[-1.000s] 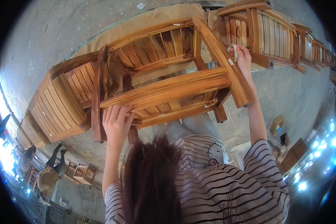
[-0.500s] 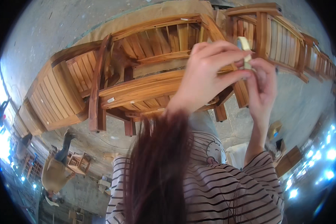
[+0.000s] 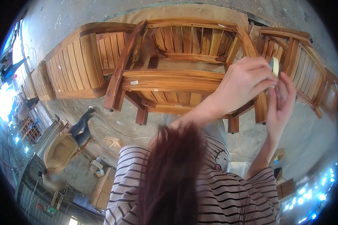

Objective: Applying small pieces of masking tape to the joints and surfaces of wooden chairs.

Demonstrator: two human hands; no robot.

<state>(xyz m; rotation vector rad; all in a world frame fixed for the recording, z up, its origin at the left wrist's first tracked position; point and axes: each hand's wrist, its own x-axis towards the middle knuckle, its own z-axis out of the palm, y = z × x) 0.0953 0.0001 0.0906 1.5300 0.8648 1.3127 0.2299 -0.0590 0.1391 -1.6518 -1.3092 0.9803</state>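
Observation:
A narrow roll of pale yellow masking tape (image 3: 275, 67) is held up on edge above the right side of a slatted wooden chair (image 3: 191, 79). My left hand (image 3: 248, 77) is closed, its fingertips pinching the roll's lower part. From the other side my right hand (image 3: 283, 98) is closed too, with thumb and fingers bent against the bottom of the roll. Whether a loose strip of tape lies between the fingertips is too small to tell. A small whitish piece (image 3: 134, 82) sticks to the chair's front rail, left of my hands.
More slatted wooden chairs stand in the row, one to the left (image 3: 77, 63) and one to the right (image 3: 289, 52). Brown sheeting (image 3: 199, 12) lies behind. At the lower left a person (image 3: 64, 148) bends near cardboard boxes (image 3: 103, 187). A cable (image 3: 112, 129) runs over the concrete floor.
The chairs sit further right and lower in view. Both hands, with the tape roll, have shifted right and slightly down, still together. The person at the lower left appears nearer.

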